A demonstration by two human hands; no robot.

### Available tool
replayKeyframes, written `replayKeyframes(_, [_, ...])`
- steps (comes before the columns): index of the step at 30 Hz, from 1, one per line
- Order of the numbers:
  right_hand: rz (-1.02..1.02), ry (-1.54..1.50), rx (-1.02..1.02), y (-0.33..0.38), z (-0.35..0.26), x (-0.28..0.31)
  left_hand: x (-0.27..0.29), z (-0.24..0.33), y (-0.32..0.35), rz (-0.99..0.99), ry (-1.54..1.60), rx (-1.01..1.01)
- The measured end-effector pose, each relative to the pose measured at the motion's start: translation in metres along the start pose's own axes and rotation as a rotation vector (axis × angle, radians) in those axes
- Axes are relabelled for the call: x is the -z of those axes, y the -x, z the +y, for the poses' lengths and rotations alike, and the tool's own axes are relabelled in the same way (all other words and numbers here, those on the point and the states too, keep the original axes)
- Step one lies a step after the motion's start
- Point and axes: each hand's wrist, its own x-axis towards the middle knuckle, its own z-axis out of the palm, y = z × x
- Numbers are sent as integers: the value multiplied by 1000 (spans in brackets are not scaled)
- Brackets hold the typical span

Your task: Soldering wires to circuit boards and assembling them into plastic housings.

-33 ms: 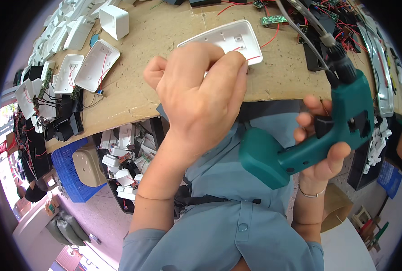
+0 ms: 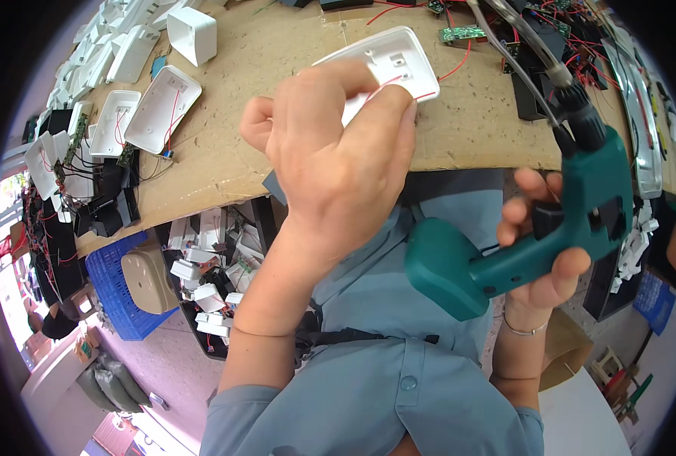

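My left hand (image 2: 338, 144) is raised over the front edge of the cardboard-topped bench (image 2: 277, 53), its fingers pinched on a white plastic housing (image 2: 399, 61) that has thin red wires running from it. My right hand (image 2: 543, 251) grips the handle of a teal cordless screwdriver (image 2: 581, 220). The tool is held off the bench's right edge, with its bit end pointing up and away toward a cable. The tool's tip is apart from the housing.
Several open white housings (image 2: 159, 106) with red wires lie at the left of the bench, beside a white box (image 2: 192, 34). A green circuit board (image 2: 463, 33) lies at the back. Under the bench are a blue crate (image 2: 114, 281) and loose white parts (image 2: 201, 281).
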Motion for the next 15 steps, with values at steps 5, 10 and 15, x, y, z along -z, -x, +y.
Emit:
replayKeyframes(5, [-15,179,35,19,-7,-4,-3,-11,-7,46,-128,61])
replayKeyframes(10, [-33,164,15,28,-8,-1,4,-31,-16,29,418,379])
replayKeyframes(15, [-32,129,39,29,-4,-5,-5,-35,-19,-154,339,476])
